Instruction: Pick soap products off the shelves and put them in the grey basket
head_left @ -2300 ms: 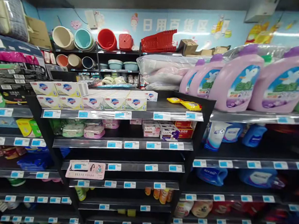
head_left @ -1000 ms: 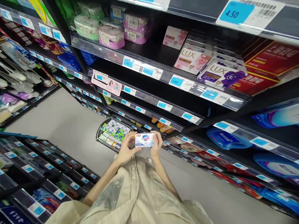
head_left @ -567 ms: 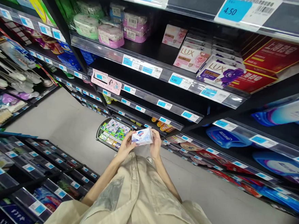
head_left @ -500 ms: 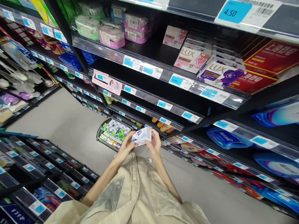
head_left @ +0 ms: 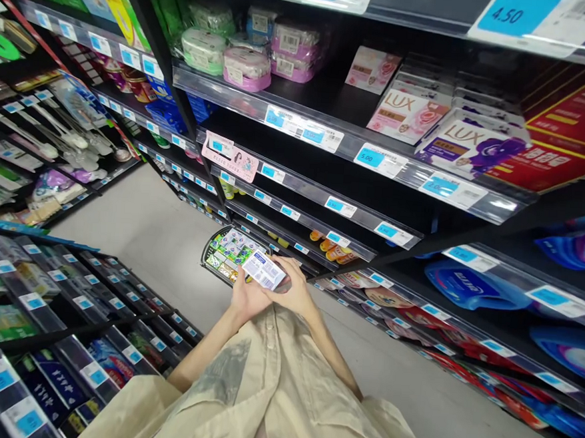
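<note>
A white soap box (head_left: 263, 268) with blue print and a barcode is held in front of my body. My left hand (head_left: 250, 296) grips it from the left and below, thumb along its near left edge. On its right side, my right hand (head_left: 295, 286) has its fingers wrapped round the end. Just beyond the hands stands a black basket (head_left: 204, 256), partly hidden by them, packed with rows of small green, white and blue boxes.
A shelf (head_left: 221, 94) ahead carries wrapped soap dishes (head_left: 247, 68), pink LUX boxes (head_left: 405, 113) and purple LUX boxes (head_left: 471, 143). Blue bottles (head_left: 473, 285) fill racks at right. A low rack (head_left: 58, 273) stands at left, beside the grey floor (head_left: 136, 228).
The box has been turned over, from its logo side to a printed side with a barcode. Both hands have shifted their hold round it. My view has swung slightly left.
</note>
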Demonstrator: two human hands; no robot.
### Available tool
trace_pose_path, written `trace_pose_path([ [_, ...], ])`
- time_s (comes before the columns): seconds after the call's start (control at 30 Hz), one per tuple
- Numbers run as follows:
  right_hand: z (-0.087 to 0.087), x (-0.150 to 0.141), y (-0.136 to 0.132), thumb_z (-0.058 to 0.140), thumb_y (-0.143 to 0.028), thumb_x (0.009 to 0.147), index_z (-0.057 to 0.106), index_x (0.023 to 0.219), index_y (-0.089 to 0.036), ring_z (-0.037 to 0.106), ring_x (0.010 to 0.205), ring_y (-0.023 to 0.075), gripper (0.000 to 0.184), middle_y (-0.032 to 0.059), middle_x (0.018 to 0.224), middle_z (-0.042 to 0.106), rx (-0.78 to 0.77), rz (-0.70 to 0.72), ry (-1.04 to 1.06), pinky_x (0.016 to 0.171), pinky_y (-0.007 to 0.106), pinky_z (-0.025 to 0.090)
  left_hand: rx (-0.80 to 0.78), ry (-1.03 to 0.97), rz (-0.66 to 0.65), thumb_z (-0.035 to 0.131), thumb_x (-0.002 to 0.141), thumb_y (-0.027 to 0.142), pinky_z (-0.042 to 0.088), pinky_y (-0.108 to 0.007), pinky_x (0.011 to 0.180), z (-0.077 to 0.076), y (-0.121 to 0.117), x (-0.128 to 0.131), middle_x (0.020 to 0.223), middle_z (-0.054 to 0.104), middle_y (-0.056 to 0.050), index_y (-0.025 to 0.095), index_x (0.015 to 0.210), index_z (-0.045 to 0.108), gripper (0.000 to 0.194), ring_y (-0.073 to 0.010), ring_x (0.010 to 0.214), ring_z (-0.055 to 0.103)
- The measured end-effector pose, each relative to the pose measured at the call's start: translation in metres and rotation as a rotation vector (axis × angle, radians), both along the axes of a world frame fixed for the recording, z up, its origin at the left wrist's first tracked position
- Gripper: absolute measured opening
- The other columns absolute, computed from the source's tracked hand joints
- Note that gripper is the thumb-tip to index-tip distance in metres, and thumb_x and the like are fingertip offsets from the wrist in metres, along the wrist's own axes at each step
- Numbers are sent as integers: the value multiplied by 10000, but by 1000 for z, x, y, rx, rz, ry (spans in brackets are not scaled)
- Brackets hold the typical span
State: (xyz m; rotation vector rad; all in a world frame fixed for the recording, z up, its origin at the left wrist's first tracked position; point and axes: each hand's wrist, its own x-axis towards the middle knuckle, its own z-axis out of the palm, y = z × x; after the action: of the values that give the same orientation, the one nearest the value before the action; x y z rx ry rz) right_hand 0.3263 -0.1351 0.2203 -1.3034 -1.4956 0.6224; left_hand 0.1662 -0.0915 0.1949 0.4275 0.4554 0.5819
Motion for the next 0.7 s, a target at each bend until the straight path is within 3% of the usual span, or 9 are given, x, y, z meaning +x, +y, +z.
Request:
trace_pose_path([
  [0.33, -3, -5, 0, 831, -242, 780, 583, 1438, -278, 660, 1200, 292, 704, 101, 1323, 699, 6, -5, -17, 1036, 461, 566, -49, -17, 55, 360, 809, 984, 415, -673, 1154, 2, -3, -4, 1505, 606, -249, 150, 1505, 523, 1099, -475, 1485, 479],
  [0.53, -9, -3, -4, 818, -248, 791, 572, 1437, -270, 670, 1223, 292, 692, 103, 1369, 688, -33, -21, -33, 1099, 481, 545, -54, 14, 82, 398, 808, 976, 453, -678, 1098, 2, -5, 0, 1454, 638, -248, 161, 1440, 569, 1045, -489, 1445, 512],
  [0.63, -11, -2, -6, 791, -214, 785, 554, 1452, -269, 652, 1257, 298, 711, 111, 1377, 673, -32, -32, -38, 1099, 481, 546, -13, 40, 94, 484, 807, 940, 471, -682, 1076, -1, -6, 1, 1487, 615, -235, 182, 1455, 550, 1000, -488, 1419, 537],
  [0.7, -12, -2, -7, 781, -189, 773, 529, 1476, -273, 639, 1267, 298, 752, 112, 1372, 665, -16, -48, -49, 1102, 484, 543, 33, 71, 112, 626, 770, 884, 482, -665, 1078, -3, -7, 2, 1514, 595, -217, 203, 1457, 546, 971, -470, 1394, 562],
])
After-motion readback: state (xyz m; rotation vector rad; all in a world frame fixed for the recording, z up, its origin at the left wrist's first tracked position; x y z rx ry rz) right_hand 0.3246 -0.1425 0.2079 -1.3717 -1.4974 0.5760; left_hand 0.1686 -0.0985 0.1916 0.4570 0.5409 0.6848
